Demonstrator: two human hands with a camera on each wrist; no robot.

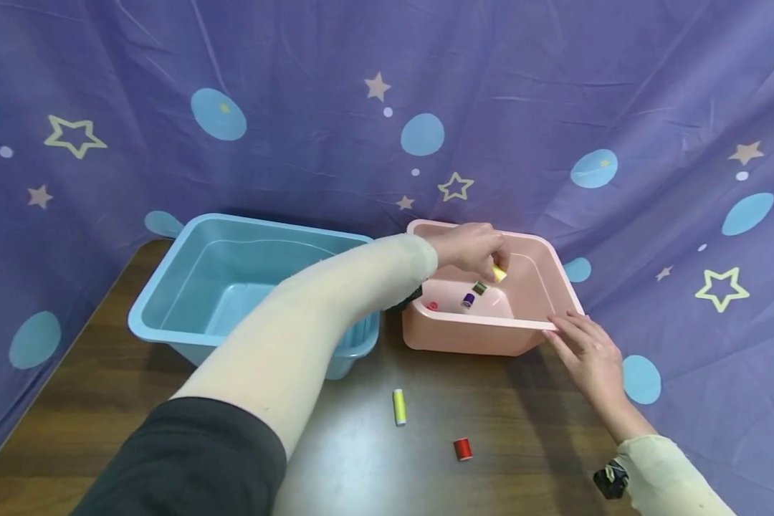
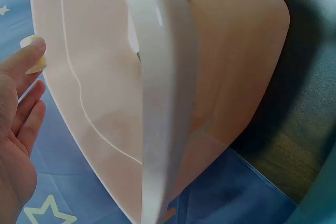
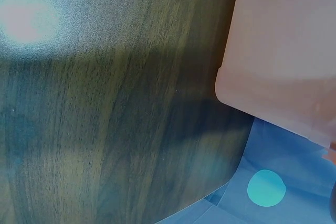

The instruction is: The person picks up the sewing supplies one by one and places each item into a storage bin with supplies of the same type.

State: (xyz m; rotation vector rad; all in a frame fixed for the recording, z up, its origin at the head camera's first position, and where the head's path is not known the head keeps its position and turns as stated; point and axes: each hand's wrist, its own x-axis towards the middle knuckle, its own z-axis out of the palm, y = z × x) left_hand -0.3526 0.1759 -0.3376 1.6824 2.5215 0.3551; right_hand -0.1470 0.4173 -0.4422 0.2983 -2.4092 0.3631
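My left hand (image 1: pixel 474 249) reaches over the pink plastic bin (image 1: pixel 474 337) and pinches a yellow thread spool (image 1: pixel 499 274) between thumb and fingers. In the left wrist view, white shows at the end of that spool (image 2: pixel 34 65). On the bin's floor lie a purple spool (image 1: pixel 468 300), a dark green spool (image 1: pixel 479 288) and a small red piece (image 1: pixel 432 306), partly hidden by the near wall. My right hand (image 1: pixel 590 355) holds the bin's near right corner, fingers over the rim and thumb outside. Only a sliver of it shows in the right wrist view.
A larger blue bin (image 1: pixel 168 335) stands left of the pink one, partly covered by my left arm. On the wooden table (image 1: pixel 361 459) in front lie a yellow-green spool (image 1: pixel 399 407) and a red spool (image 1: pixel 462 449). A purple patterned cloth (image 1: pixel 322 86) hangs behind.
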